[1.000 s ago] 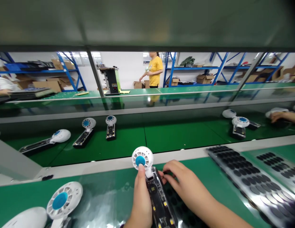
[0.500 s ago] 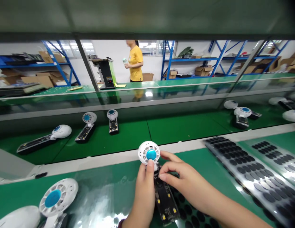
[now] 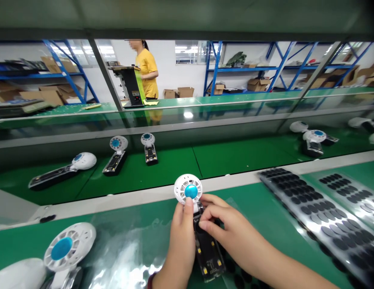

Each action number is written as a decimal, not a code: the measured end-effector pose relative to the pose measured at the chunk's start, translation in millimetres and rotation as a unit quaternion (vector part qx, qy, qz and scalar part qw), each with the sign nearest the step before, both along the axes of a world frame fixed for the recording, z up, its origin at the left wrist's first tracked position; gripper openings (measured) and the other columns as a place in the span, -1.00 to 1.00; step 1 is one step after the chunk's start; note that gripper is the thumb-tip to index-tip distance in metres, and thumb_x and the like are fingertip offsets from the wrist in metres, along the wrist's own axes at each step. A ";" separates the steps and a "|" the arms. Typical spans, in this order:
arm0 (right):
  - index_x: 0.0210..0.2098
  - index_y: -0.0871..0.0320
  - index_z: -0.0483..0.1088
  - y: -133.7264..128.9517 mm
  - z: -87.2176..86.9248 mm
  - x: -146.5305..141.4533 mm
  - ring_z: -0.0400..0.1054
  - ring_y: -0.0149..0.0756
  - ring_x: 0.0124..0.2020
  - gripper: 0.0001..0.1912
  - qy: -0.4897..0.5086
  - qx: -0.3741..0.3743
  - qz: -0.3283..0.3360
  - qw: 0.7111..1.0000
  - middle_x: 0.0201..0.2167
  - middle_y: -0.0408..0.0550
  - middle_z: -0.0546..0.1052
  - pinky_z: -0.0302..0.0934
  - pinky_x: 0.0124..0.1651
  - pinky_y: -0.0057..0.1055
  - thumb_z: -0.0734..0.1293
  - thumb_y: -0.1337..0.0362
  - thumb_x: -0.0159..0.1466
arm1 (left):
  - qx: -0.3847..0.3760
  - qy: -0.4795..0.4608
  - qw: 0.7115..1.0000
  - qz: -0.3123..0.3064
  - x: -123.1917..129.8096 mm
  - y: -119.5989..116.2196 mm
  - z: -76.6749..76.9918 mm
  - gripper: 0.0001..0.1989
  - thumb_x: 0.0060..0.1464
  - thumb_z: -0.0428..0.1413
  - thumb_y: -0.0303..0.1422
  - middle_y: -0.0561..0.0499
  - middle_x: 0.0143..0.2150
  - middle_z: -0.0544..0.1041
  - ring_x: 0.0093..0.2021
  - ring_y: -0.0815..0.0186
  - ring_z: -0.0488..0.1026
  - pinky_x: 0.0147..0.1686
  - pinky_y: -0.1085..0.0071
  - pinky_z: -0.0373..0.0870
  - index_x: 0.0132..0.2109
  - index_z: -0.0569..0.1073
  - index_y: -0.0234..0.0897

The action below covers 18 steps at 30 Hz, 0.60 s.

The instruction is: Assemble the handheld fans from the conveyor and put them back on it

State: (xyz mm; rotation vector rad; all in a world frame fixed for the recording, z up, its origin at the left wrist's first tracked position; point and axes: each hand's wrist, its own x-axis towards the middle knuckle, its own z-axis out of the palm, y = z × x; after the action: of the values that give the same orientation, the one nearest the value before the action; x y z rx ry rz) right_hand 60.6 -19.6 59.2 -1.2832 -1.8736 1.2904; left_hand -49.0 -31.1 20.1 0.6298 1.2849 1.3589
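A device with a round white vented head, a blue centre and a black body with small yellow parts (image 3: 208, 257) stands tilted in front of me. My left hand (image 3: 184, 237) is closed round its neck, the thumb on the lower edge of the white head. My right hand (image 3: 224, 222) is at the upper end of the black body, thumb and index finger pinched together at its surface; whether something small is between them is hidden. Under the device lie black round discs, partly covered by it. Another such device (image 3: 66, 251) lies at the lower left, beside a white rounded shell (image 3: 21, 275).
Sheets of black discs (image 3: 313, 212) lie on the green bench at the right. Beyond a pale rail (image 3: 138, 200), several more devices (image 3: 114, 156) lie on a green belt (image 3: 174, 160). A person in yellow (image 3: 148, 72) stands behind a black machine (image 3: 131, 86).
The view has shifted slightly. The devices on the belt have moved a little to the right in view. The person in yellow has moved left, behind the machine. Both my hands keep nearly the same pose.
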 end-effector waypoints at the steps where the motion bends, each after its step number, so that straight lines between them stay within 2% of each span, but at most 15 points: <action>1: -0.56 0.09 0.29 -0.4 -0.5 -0.8 0.18 -0.39 0.03 -0.83 0.000 0.001 -0.004 1.000 0.04 -0.22 0.27 0.03 0.04 -0.46 0.22 0.40 0.14 | 0.003 -0.002 1.000 0.000 -0.1 -0.1 0.0 -0.51 -0.05 -0.03 0.01 -0.14 -0.12 0.50 -0.04 0.07 0.34 0.00 0.16 0.14 -0.12 0.40 -0.28; 7: -0.57 0.11 0.27 -4.9 -1.3 -2.5 0.19 -0.37 0.03 -0.82 -0.010 0.009 -0.020 1.000 0.03 -0.17 0.27 0.03 0.05 -0.43 0.21 0.41 0.14 | 0.011 -0.009 1.000 -0.012 -4.3 -1.5 0.1 -0.53 -0.04 -0.02 -0.03 -0.13 -0.13 0.52 -0.05 0.12 0.37 -0.02 0.26 0.19 -0.14 0.43 -0.30; 13: -0.56 0.10 0.26 -6.8 -3.6 -1.4 0.19 -0.37 0.03 -0.82 -0.025 0.015 -0.016 0.999 0.03 -0.17 0.28 0.06 0.03 -0.45 0.20 0.41 0.15 | 0.000 -0.003 1.000 -0.008 -5.2 -1.2 4.1 -0.54 -0.05 0.01 -0.05 -0.14 -0.20 0.54 -0.07 0.12 0.38 -0.04 0.25 0.20 -0.15 0.44 -0.33; 18: -0.53 0.08 0.27 -5.4 -9.2 -1.8 0.21 -0.36 0.01 -0.84 -0.034 0.055 -0.012 0.998 0.02 -0.17 0.28 0.10 0.02 -0.44 0.20 0.41 0.15 | 0.009 -0.011 1.000 -0.001 -4.3 -0.3 -3.1 -0.53 -0.04 0.00 -0.05 -0.15 -0.15 0.52 -0.08 0.11 0.39 -0.06 0.28 0.22 -0.13 0.43 -0.33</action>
State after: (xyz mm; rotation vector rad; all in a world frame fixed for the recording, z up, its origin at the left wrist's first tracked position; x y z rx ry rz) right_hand 58.8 -25.0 49.9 -1.3031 -1.9414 1.1288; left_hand -53.2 -31.5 16.9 0.6275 1.2554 1.3739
